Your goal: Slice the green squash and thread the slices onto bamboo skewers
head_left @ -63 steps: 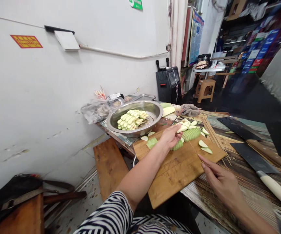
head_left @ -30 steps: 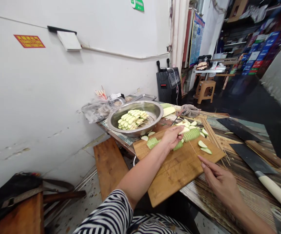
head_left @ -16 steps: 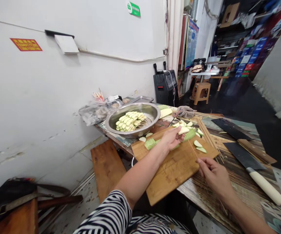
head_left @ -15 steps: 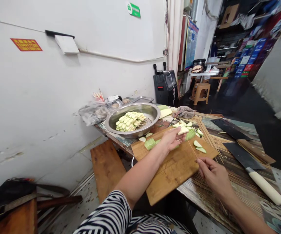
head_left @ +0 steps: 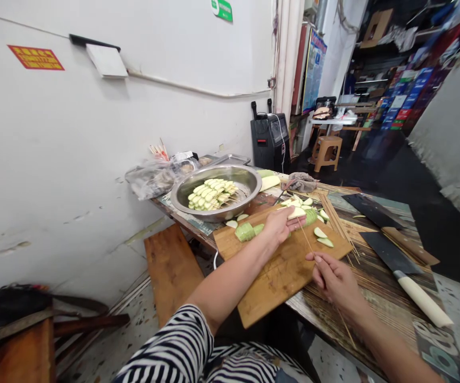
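My left hand [head_left: 279,225] pinches a pale zucchini slice [head_left: 297,212] above the wooden cutting board [head_left: 277,276]. My right hand [head_left: 333,276] grips a thin bamboo skewer [head_left: 304,238] whose tip points up at that slice. More cut zucchini slices [head_left: 313,217] lie fanned on the board's far end, and a small green stack [head_left: 246,231] sits to the left of my left hand. A steel basin [head_left: 249,178] behind the board holds several finished zucchini skewers [head_left: 210,193].
Two cleavers [head_left: 403,266] lie on the table at right. Loose bamboo skewers [head_left: 339,218] spread beside the board. A wooden bench [head_left: 169,266] stands below left, a clear bag [head_left: 152,178] by the wall, a black machine [head_left: 270,141] and plastic stool [head_left: 327,149] farther back.
My right hand closed on the skewer and drew it left and up toward the slice. My left hand lifted a slice off the pile and holds it over the board.
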The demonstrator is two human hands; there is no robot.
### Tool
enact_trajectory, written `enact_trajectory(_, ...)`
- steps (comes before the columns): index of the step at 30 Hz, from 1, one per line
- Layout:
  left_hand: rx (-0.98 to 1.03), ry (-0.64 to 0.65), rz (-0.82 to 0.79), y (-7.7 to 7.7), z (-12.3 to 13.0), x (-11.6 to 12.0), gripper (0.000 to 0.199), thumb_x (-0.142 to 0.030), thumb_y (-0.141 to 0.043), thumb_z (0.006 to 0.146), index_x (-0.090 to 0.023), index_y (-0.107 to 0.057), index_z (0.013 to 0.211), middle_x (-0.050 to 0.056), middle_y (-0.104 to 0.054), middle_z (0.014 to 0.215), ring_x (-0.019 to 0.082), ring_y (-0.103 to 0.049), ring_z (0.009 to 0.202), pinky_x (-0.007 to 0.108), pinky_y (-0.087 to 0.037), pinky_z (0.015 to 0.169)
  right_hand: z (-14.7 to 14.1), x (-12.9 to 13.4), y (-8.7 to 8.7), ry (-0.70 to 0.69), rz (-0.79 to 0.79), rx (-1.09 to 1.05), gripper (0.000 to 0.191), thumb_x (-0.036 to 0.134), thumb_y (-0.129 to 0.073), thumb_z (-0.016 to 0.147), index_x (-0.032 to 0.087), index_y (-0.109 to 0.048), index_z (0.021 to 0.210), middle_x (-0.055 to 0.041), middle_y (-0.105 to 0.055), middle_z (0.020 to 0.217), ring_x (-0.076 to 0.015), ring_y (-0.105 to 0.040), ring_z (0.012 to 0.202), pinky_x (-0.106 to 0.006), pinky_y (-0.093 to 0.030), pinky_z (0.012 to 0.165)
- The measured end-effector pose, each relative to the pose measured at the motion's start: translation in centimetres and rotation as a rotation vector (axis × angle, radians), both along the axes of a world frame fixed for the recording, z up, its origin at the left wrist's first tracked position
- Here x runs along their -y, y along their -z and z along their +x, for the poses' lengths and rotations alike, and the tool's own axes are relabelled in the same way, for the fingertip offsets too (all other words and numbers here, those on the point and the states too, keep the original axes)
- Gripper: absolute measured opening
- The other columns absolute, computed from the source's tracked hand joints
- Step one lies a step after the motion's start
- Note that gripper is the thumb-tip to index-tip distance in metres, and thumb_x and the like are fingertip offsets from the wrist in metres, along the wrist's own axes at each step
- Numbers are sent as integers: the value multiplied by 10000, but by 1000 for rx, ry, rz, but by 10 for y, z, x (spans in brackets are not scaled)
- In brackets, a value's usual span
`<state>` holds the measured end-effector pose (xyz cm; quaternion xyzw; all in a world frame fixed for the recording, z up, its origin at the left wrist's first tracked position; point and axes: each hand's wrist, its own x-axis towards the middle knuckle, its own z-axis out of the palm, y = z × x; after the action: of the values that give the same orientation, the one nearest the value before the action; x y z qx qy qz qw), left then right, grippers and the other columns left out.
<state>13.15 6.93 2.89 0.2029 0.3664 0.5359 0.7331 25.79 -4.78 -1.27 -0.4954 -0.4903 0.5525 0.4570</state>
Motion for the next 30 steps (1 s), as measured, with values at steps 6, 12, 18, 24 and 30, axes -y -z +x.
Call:
enact_trajectory(6,45,-19,-13,2,0,-3,35,-78,-526,834,-70,-557,819,100,-658,740,177,-667,643,337,-558,704,-3,-1,-11,-23,-173,-292,373,501,-629,730,187,-517,898,120,-385,405,-19,-196,253,-146,-134,274)
enact_trajectory(12,104,-30,26,0,0,-2,56,-48,-553,806,-59,-593,769,108,-662,780,170,-662,661,390,-536,794,-6,-18,-22,102,-59,-90,433,528,-662,671,173,-559,896,87,-454,449,-26,-239,276,-174,-149,292)
enact_trajectory(18,105,-91,36,3,-4,-2,67,-42,-556,808,-59,-604,764,88,-661,758,156,-658,660,386,-522,822,3,-37,-3,241,387,528,343,475,-575,758,164,-643,883,-61,-661,752,-165,-589,615,-275,-448,566)
enact_trajectory(24,50,-44,31,12,-1,-3,104,-46,-539,819,-64,-592,731,80,-651,693,152,-653,620,416,-519,821,2,-32,-1,203,385,544,300,432,-528,790,160,-654,808,-41,-606,608,-148,-523,514,-265,-381,472)
enact_trajectory(30,41,7,36,11,1,1,117,-30,-540,808,-66,-597,713,73,-659,703,159,-664,696,426,-502,877,-8,-24,-15,103,-21,-31,362,488,-671,666,164,-594,810,94,-378,452,-32,-258,296,-190,-164,304)
